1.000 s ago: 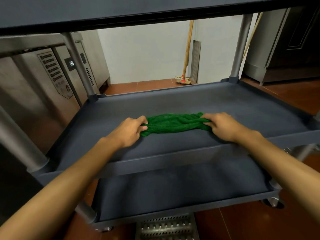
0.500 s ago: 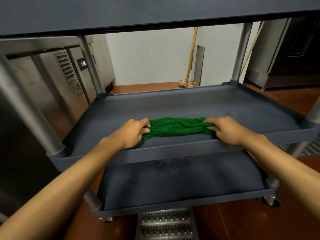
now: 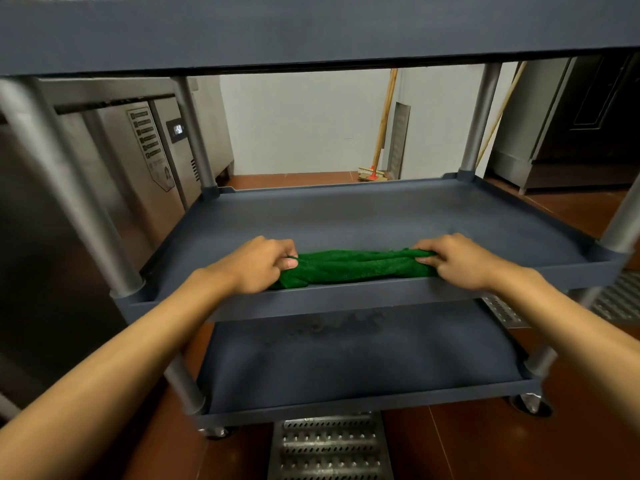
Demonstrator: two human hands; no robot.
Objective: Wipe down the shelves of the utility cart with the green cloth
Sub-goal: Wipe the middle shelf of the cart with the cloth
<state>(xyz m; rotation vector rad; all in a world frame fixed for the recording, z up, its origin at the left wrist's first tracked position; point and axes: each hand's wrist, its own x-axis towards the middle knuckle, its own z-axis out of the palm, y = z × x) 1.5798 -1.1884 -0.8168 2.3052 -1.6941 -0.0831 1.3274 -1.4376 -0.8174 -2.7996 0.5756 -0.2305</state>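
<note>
The middle shelf (image 3: 381,216) of the utility cart (image 3: 479,119) is the one being worked. The green cloth (image 3: 353,270) lies on it at the near edge, pressed up against the front lip (image 3: 346,296). The cloth is bunched into a long roll running left to right, deep green with a nubby pile and creases along its length.

The left hand (image 3: 259,265) grips the roll's left end, fingers curled over the top and thumb tucked against the fabric. The right hand (image 3: 457,259) has the other end, fingers curled down and pinching the cloth against the thumb. The hands are well apart, with the roll stretched between them.

My read is that this is the wiping step on the middle level, with the cloth at the front of its travel. The next move calls for one of two things. One is a push away toward the far rim, both hands moving evenly so the roll stays square and presses flat. The other is a lift over the lip and down to the bottom shelf (image 3: 346,362). That one shows pale smudgy marks across its rear half and looks due for a pass.

The top shelf (image 3: 311,29) shows only its front edge, so I cannot tell its condition. The cloth is soft and bunches easily, so loose pressure would likely leave strips unwiped.

Behind the cart a broom (image 3: 375,169) leans on the wall, and a metal drain grate (image 3: 329,448) sits in the floor on the near side
</note>
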